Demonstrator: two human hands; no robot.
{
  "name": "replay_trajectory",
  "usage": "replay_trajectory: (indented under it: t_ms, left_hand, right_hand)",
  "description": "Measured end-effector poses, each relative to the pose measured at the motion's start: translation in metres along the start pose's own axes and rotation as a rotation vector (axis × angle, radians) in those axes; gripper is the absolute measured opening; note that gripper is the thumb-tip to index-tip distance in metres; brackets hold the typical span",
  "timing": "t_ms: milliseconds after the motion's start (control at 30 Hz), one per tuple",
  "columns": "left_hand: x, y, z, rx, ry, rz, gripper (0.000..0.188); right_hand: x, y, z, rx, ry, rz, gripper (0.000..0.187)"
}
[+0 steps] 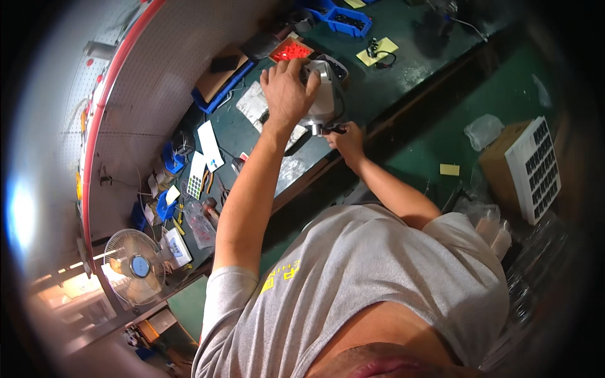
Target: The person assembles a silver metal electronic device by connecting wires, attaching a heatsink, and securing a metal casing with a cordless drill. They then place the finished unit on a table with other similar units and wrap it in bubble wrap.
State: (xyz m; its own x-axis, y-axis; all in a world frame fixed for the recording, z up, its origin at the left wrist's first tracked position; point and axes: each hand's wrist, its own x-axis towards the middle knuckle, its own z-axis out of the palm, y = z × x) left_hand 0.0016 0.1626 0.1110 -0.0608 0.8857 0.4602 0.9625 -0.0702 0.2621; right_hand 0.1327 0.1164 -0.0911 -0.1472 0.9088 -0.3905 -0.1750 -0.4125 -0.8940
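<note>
A silver-grey metal device point(322, 99) with a rounded housing stands on the green workbench. My left hand point(290, 91) lies over its upper left side, fingers curled round the far edge. At the device's near end a short shiny metal cylinder point(316, 128) sticks out. Right beside that cylinder, my right hand point(348, 142) is closed on a small dark part, whose exact kind is too small to tell. A white, marked sheet or block point(253, 104) lies to the left of the device, partly hidden by my left forearm.
Behind the device sits a box of red parts point(292, 50). A blue bin point(348, 22) and a yellow sheet with a black cable part point(378, 51) lie farther right. A fan point(135, 267) stands at left. A carton with a white panel point(523, 167) is on the right-hand floor.
</note>
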Motion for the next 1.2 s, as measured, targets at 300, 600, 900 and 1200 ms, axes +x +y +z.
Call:
replay_trajectory:
  t_ms: [300, 600, 900, 1200]
  left_hand:
    - [-0.069, -0.019, -0.035, -0.083, 0.187, -0.318, 0.049]
    - [-0.106, -0.02, -0.042, -0.149, 0.338, -0.393, 0.051]
    - [-0.129, -0.012, -0.033, -0.237, 0.508, -0.594, 0.027]
    - [-0.21, 0.011, -0.051, -0.398, 0.698, -0.812, 0.025]
  right_hand:
    - [0.041, 0.026, -0.059, -0.012, -0.071, 0.309, 0.017]
    - [0.2, 0.051, -0.046, 0.111, -0.67, 0.533, 0.054]
    - [0.215, 0.03, -0.019, -0.352, -1.106, 0.322, 0.05]
    - [0.159, 0.016, 0.011, -0.418, -1.063, 0.724, 0.055]
